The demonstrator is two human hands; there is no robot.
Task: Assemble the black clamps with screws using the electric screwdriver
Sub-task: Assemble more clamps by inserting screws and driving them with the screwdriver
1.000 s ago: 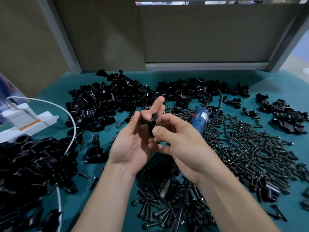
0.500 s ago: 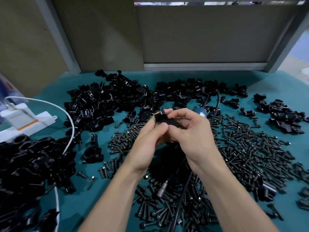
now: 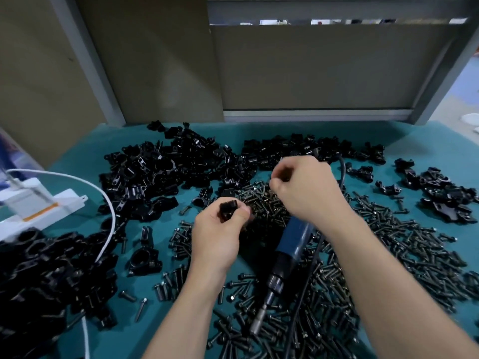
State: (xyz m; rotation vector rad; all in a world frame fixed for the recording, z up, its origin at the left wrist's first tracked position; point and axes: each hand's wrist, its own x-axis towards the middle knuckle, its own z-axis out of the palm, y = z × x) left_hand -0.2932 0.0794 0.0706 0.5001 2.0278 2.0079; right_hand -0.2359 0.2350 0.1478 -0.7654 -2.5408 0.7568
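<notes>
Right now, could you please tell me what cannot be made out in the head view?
- Right hand: motion blur and curled fingers hide whether it pinches anything.
- Clamp: the left hand's grip covers its lower part.
- Electric screwdriver: the right forearm hides its rear end.

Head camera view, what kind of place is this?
Probably a factory or workshop assembly bench: heaps of black clamps and loose screws cover the teal table, and a corded electric screwdriver lies among them.
</notes>
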